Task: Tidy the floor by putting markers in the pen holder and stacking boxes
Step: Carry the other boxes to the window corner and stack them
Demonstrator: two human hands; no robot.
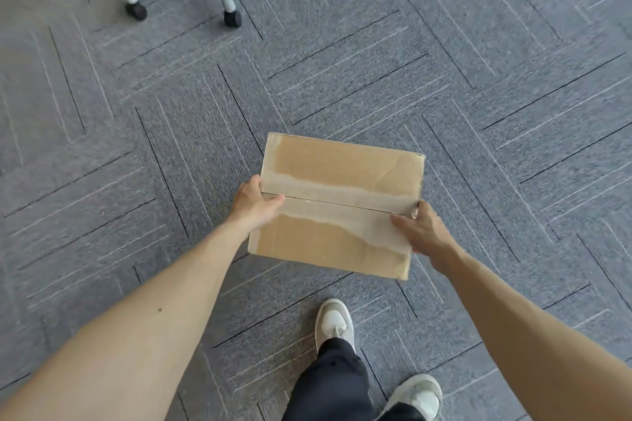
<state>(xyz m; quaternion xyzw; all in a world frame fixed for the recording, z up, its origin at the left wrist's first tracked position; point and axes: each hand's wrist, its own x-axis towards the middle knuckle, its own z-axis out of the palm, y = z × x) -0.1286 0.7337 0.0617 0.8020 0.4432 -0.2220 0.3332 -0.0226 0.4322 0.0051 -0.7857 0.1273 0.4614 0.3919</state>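
Observation:
A closed brown cardboard box (pixel 337 181) with a taped seam across its top is held in front of me above the carpet. My left hand (pixel 254 203) grips its left side, thumb lying on the top along the seam. My right hand (pixel 422 231) grips the right side, thumb on the top and fingers curled round the edge. No markers and no pen holder are in view.
Grey patterned carpet (pixel 478 79) fills the view. The white base of an office chair, with two black casters (pixel 232 19), stands at the top left. My feet in white shoes (pixel 335 321) stand just below the box.

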